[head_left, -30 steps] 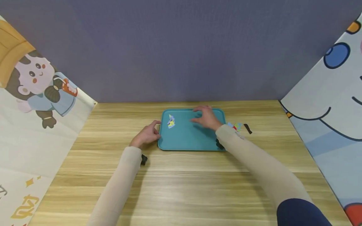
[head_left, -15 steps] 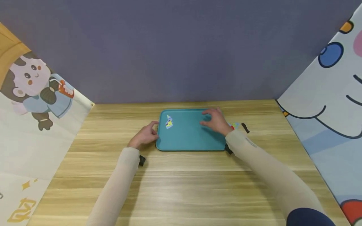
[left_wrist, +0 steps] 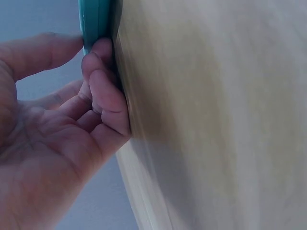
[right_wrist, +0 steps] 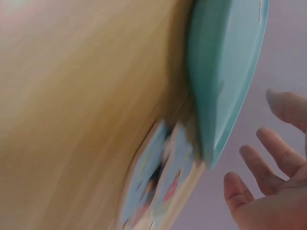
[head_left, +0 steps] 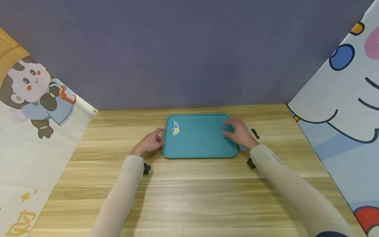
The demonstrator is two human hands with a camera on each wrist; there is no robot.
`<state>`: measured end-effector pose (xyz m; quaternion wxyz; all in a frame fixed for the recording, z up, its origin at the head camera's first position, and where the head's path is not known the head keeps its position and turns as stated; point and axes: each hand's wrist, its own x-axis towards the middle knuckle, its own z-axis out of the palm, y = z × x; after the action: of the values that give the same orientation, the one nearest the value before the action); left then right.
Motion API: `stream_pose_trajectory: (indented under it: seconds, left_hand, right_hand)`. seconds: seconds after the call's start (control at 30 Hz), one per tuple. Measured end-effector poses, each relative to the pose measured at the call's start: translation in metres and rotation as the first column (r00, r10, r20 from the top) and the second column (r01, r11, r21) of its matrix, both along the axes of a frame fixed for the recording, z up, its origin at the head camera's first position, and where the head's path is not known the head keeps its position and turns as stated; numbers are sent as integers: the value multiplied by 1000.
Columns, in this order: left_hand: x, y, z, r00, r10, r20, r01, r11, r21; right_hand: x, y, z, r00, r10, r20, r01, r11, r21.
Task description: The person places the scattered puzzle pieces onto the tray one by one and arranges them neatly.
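Note:
A shallow teal tray (head_left: 201,141) lies on the wooden table. My left hand (head_left: 149,142) pinches its left edge, thumb at the rim and curled fingers at the underside, as the left wrist view shows. One small printed piece (head_left: 176,129) with a jagged outline, in yellow, purple and pale blue, sits inside the tray at the left. Over the tray's right edge my right hand (head_left: 239,132) hangs with fingers spread and nothing between them. Flat light-blue printed pieces (right_wrist: 144,187) lie on the table beside the tray, mostly hidden by that hand in the head view.
A short dark curved strip (head_left: 255,133) lies right of the right hand. Behind the table (head_left: 195,197) rises a grey-purple wall (head_left: 189,56). Panels with cartoon prints stand at the left (head_left: 38,92) and right (head_left: 343,131).
My right hand has moved right, from over the middle-right of the tray to its right edge, covering most of the printed pieces there. The left hand keeps its place at the tray.

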<state>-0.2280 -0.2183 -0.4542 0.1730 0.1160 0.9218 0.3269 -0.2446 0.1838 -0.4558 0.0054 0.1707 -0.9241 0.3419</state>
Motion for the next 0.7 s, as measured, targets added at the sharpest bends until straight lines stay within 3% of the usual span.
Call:
stream_pose_trajectory:
  seconds: [0.23,0.47,0.7]
  left_hand:
    - [0,-1,0,1000,-1,7,1,1000,5]
    - [-2,-1,-2,1000,-15,5,15,1000,14]
    - [-3,0,-3,1000,-16,18,16,1000,17]
  right_hand:
    - [8,31,5,999,-26,19,25,998,59]
    - [9,55,-5,998,-1,-56,10,985,173]
    - [9,62,-11,999,-36,-32,41,979,198]
